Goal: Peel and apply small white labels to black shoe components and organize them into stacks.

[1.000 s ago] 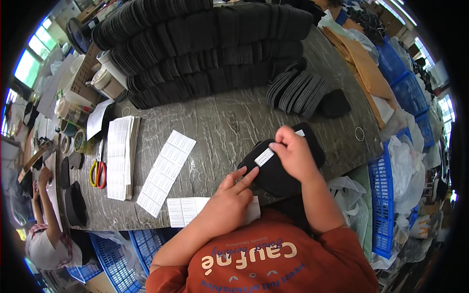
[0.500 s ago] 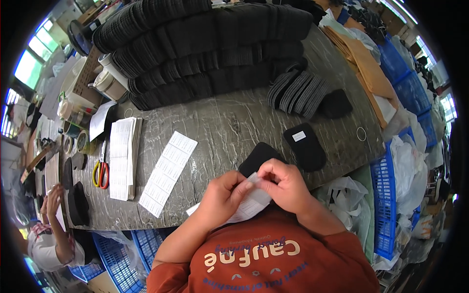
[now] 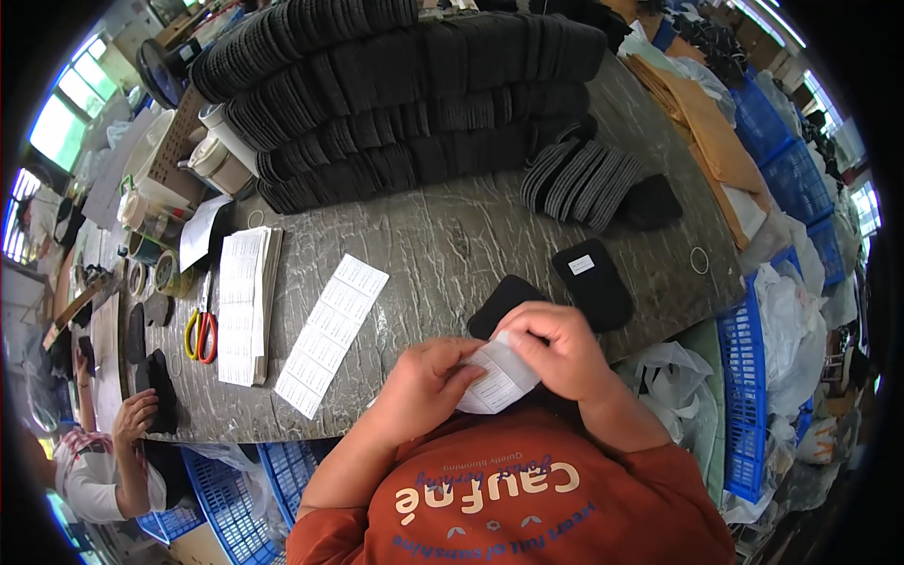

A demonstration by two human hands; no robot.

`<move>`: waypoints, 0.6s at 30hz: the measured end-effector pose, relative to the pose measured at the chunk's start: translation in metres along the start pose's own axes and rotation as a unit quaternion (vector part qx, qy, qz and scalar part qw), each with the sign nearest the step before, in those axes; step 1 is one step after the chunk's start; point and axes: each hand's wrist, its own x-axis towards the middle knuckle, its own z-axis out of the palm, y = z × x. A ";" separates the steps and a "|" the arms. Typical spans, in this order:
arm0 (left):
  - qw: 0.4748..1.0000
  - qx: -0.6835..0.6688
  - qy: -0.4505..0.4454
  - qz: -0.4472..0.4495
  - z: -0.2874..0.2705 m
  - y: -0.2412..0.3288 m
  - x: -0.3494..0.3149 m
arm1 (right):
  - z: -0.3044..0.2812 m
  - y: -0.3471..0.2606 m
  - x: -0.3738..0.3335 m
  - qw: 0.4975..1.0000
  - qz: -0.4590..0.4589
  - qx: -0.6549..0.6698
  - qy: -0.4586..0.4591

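Close to my body, a sheet of white labels (image 3: pixel 497 379) is pinched between my hands. My left hand (image 3: pixel 428 384) grips its left edge, thumb on top. My right hand (image 3: pixel 556 350) is closed on its upper right corner, where the sheet curls. Partly behind my right hand lies a black insole-shaped pad (image 3: pixel 501 299). Right of it rests another black pad with a small white label (image 3: pixel 582 265) near its upper end. A strip of white labels (image 3: pixel 331 334) lies flat to the left of my hands.
Long rows of stacked black pads (image 3: pixel 395 104) fill the table's far side. A looser fanned stack (image 3: pixel 589 179) sits at right. A label-sheet pile (image 3: pixel 247 306) and scissors (image 3: pixel 201 334) lie left. A co-worker's hand (image 3: pixel 137 414) is at the left edge. A blue crate (image 3: pixel 739 395) stands right.
The label sheet has been turned up so its printed face shows more, my right hand pulling at its corner. The co-worker's hand has moved to a black pad.
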 end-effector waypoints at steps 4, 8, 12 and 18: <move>0.979 0.171 -0.006 0.107 0.008 -0.006 0.002 | 0.008 -0.008 0.010 0.931 -0.216 -0.180 0.235; 0.967 0.223 -0.043 0.112 0.002 0.006 0.012 | 0.026 -0.015 0.003 0.868 -0.412 -0.275 0.033; 0.960 0.256 -0.011 0.115 -0.005 0.002 0.012 | 0.027 -0.012 0.003 0.916 -0.351 -0.190 -0.038; 0.955 0.265 -0.057 0.118 -0.003 -0.004 0.009 | 0.022 -0.029 0.017 0.988 -0.110 -0.097 -0.040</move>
